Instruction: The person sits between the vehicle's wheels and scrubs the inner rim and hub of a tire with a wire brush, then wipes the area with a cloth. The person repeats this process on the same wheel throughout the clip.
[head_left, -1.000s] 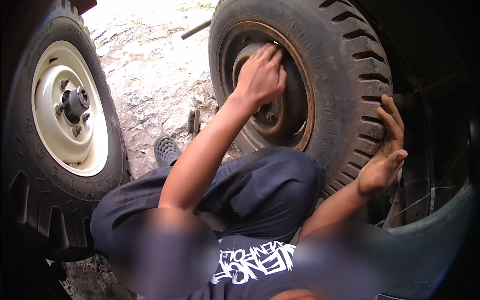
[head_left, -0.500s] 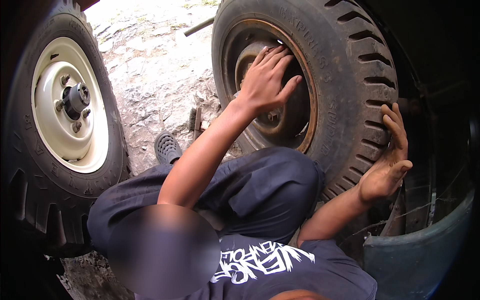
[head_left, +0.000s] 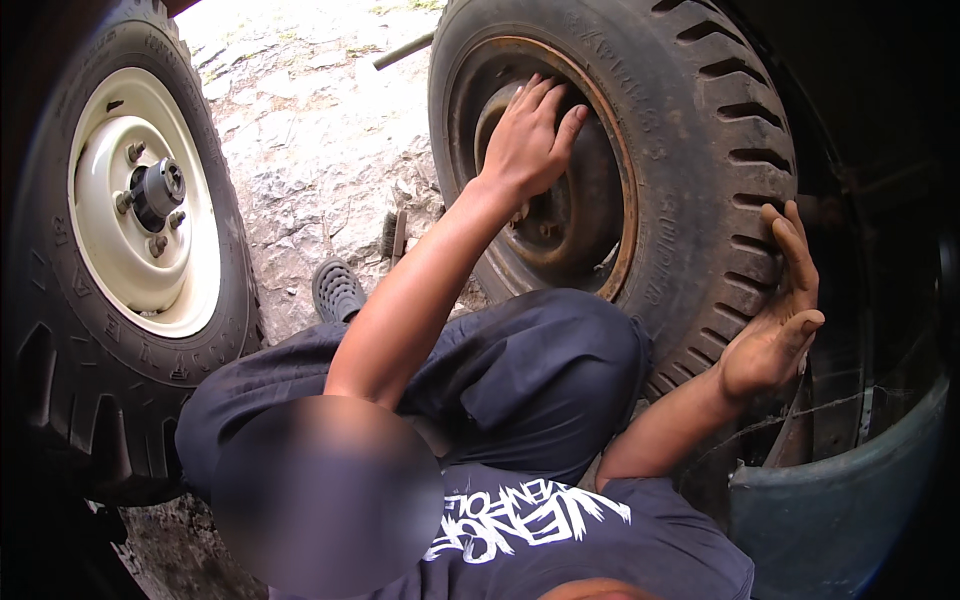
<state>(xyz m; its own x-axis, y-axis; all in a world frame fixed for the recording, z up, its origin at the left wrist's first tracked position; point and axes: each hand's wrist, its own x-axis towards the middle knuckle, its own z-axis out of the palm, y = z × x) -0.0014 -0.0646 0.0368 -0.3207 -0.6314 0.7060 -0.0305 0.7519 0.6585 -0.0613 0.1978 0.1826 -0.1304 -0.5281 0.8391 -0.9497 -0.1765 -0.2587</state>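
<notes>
A large black tyre (head_left: 665, 130) on a rusty brown rim (head_left: 630, 225) stands upright in front of me. My left hand (head_left: 527, 140) reaches over the wheel's dished centre (head_left: 575, 215), its fingers stretched toward the upper part inside the rim. Whether the fingertips press on metal is hard to tell. At the tyre's right side, my right hand (head_left: 778, 305) lies along the chunky tread, palm toward the rubber, fingers extended and thumb apart. Neither hand is wrapped round anything.
To the left stands another wheel (head_left: 150, 200) with a cream rim and studs. A brush (head_left: 391, 235) lies on rough stone ground (head_left: 310, 150), near my grey clog (head_left: 338, 290). A bar (head_left: 403, 50) juts out behind the tyre. At lower right is a dark green curved panel (head_left: 830, 500).
My left hand has shifted slightly up and left inside the rim, with its thumb now pointing more upward. The right hand stays against the tread.
</notes>
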